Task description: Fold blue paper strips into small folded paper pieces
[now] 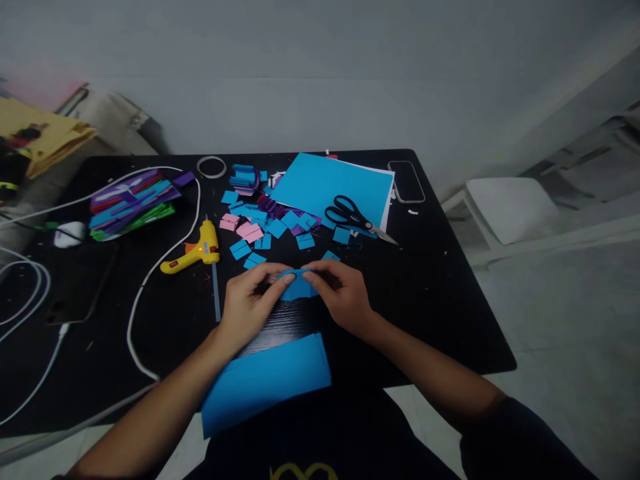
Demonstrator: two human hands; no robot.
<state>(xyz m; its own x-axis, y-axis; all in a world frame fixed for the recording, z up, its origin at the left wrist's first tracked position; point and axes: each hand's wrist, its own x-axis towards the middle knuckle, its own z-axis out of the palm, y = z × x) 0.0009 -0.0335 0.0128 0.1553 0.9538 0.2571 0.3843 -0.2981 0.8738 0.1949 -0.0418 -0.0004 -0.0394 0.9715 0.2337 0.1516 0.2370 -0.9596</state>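
Between my two hands is a small piece of blue paper (299,288), held just above the black table. My left hand (250,297) pinches its left end between thumb and fingers. On the other end, the thumb and fingers of my right hand (345,293) are closed in the same way. A larger blue sheet (270,377) lies at the table's front edge, below my hands. Beyond my fingers are several small blue paper pieces with crease lines (277,227) and a few pink ones (249,231).
Black-handled scissors (356,217) rest on a large blue sheet (320,183). A yellow glue gun (200,248) lies left, near a white cable (137,300). Farther left are a stack of coloured paper (133,203) and a dark phone (83,283). Another phone (406,181) lies back right.
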